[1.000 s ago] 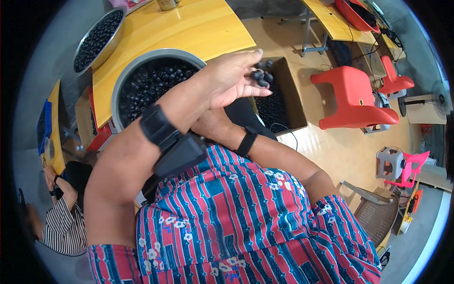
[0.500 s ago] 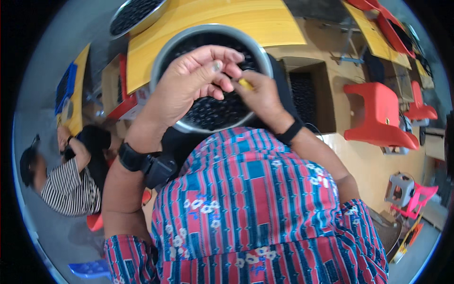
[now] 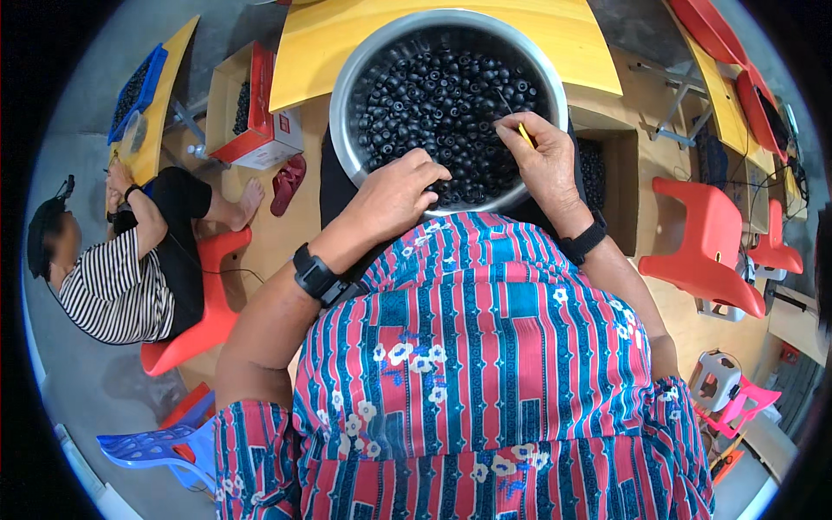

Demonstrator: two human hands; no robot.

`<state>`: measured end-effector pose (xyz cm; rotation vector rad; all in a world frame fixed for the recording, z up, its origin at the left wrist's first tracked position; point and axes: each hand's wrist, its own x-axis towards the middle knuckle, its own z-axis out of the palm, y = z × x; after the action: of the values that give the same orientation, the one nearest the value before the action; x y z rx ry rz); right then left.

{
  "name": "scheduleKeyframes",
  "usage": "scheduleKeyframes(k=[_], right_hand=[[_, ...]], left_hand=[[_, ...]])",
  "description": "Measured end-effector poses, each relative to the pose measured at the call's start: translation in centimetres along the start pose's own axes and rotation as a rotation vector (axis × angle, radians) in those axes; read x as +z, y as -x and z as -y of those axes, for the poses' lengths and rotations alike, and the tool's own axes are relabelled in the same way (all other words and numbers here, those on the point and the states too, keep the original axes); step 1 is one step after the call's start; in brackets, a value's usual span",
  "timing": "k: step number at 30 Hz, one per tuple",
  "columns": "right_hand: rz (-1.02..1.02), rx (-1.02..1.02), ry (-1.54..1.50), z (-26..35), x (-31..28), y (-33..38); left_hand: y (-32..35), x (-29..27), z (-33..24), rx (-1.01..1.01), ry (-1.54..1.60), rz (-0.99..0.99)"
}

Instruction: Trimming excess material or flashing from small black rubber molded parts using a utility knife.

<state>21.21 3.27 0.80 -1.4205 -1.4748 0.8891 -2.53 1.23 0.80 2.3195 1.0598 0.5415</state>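
Over the lap, directly below the head camera: a large metal bowl (image 3: 347,95) sits against the person's body, its far rim under the edge of a yellow table (image 3: 581,43); judged, this keeps the contents within reach of both hands.
Bowl contents: small round black pieces (image 3: 442,95), many showing a central hole, filling the bowl nearly to the rim.
Left hand (image 3: 394,192): resting over the near rim of the bowl, knuckles up, fingers curled down into the black pieces. Whether anything is pinched under the fingers cannot be told; the fingertips are hidden.
Right hand (image 3: 544,165): inside the bowl at its right side, fingers closed in a pinch on a thin yellow stick (image 3: 524,134) that points up and inward over the pieces; judged, a pen-like hold for fine work.
Wrists: a black band (image 3: 316,276) on the left wrist, a second black band (image 3: 586,241) on the right.
Surroundings, right: a dark-filled cardboard box (image 3: 617,178) beside the bowl; a red plastic chair (image 3: 711,243) further out.
Surroundings, left: another person in a striped top (image 3: 113,290) sits on a red stool (image 3: 204,321), well apart from the bowl.
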Motion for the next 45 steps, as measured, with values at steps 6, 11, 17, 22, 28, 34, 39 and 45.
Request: scheduleKeyframes(k=[6, 11, 17, 22, 28, 34, 39, 45], right_hand=[[0.029, -0.009, -0.005, 0.5, 0.3, 0.2], [0.037, -0.007, 0.005, 0.6, 0.2, 0.4], [0.176, -0.075, -0.040, 1.2, 0.0, 0.8], [0.300, -0.214, -0.047, 2.3, 0.5, 1.5], [0.332, -0.256, -0.136, 2.1, 0.7, 1.8], [0.438, -0.267, -0.133, 2.5, 0.8, 1.8], [0.450, -0.264, -0.083, 2.9, 0.8, 1.8], [0.318, -0.284, -0.013, 2.6, 0.1, 1.7]], left_hand=[[-0.9, 0.0, -0.5, -0.060, -0.140, 0.128], [-0.7, 0.4, -0.1, -0.088, -0.112, 0.089], [-0.4, -0.2, -0.3, -0.370, 0.657, -0.137], [-0.3, 0.0, -1.1, -0.406, 1.146, -0.124], [0.0, 0.4, -1.2, -0.441, 1.328, -0.089], [0.1, 1.2, -1.3, -0.454, 1.570, 0.001], [0.4, 1.7, -0.9, -0.461, 1.668, 0.053], [0.6, 2.0, -0.8, -0.477, 1.661, -0.072]])
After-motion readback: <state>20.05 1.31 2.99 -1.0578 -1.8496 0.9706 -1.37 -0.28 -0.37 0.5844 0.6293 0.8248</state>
